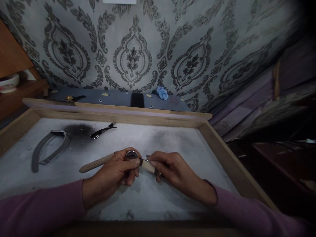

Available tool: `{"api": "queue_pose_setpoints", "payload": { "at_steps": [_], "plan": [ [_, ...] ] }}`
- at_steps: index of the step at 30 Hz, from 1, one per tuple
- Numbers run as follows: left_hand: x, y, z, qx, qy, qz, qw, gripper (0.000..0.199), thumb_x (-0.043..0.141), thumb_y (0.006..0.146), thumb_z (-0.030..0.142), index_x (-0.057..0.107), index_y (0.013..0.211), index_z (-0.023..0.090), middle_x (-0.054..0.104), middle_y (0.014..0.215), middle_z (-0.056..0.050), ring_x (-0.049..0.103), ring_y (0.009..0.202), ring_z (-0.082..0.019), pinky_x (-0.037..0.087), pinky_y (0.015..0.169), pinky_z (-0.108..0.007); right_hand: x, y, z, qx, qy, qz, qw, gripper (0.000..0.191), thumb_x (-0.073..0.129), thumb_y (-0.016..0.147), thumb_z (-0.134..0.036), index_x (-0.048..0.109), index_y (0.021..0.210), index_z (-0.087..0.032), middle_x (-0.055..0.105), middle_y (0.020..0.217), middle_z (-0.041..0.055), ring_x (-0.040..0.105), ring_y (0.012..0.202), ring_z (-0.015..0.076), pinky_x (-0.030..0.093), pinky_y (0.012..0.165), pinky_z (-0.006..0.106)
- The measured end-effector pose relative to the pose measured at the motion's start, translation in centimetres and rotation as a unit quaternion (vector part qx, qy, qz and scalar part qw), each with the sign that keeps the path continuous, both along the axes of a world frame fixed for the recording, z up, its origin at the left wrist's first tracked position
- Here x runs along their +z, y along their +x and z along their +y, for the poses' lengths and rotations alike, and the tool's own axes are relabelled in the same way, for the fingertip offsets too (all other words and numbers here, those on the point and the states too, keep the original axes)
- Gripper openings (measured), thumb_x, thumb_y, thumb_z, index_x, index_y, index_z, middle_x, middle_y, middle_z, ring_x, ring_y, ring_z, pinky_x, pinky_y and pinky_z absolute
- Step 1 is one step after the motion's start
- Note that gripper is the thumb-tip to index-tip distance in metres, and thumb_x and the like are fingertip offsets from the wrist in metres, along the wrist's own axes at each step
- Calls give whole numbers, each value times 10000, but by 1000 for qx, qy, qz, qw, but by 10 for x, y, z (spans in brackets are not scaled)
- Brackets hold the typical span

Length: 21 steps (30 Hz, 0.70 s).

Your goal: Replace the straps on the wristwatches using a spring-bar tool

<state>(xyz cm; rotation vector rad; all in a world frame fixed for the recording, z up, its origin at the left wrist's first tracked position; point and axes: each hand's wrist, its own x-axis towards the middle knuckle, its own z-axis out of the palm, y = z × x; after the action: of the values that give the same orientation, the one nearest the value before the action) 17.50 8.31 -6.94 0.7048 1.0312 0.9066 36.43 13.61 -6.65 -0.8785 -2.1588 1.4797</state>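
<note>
My left hand is closed around a wristwatch with a round, shiny case, thumb on the case edge. One half of its tan strap, with a row of holes, sticks out to the left beneath that hand. The other, pale-lined strap half runs right from the case into my right hand, whose fingers are closed on it. Beside those right fingertips shows a small pointed sliver, too small to make out. The watch dial is dark and unclear.
A grey-strapped watch lies on its side at left in the wood-rimmed tray. A dark-strapped watch lies near the back. Behind the rim are a black flat object, blue crumpled cloth and another dark-strapped watch.
</note>
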Motion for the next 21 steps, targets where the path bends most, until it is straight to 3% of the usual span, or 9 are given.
{"api": "queue_pose_setpoints", "payload": {
  "at_steps": [10, 21],
  "plan": [
    [-6, -1, 1, 5, 17, 12, 1000, 224, 651, 790, 339, 520, 736, 165, 536, 571, 50, 381, 360, -25, 160, 370, -196, 2, -4, -4, -21, -29, -4, 999, 266, 482, 935, -346, 571, 779, -150, 527, 621, -13, 533, 532, 97, 418, 504, 217],
    [-3, -1, 2, -10, 24, 13, 1000, 239, 647, 790, 337, 503, 698, 171, 507, 513, 64, 368, 346, -32, 188, 356, -183, 3, -4, -4, -20, -23, -8, 1000, 265, 485, 929, -327, 562, 745, -153, 516, 594, -19, 517, 515, 87, 404, 488, 205]
  ]
}}
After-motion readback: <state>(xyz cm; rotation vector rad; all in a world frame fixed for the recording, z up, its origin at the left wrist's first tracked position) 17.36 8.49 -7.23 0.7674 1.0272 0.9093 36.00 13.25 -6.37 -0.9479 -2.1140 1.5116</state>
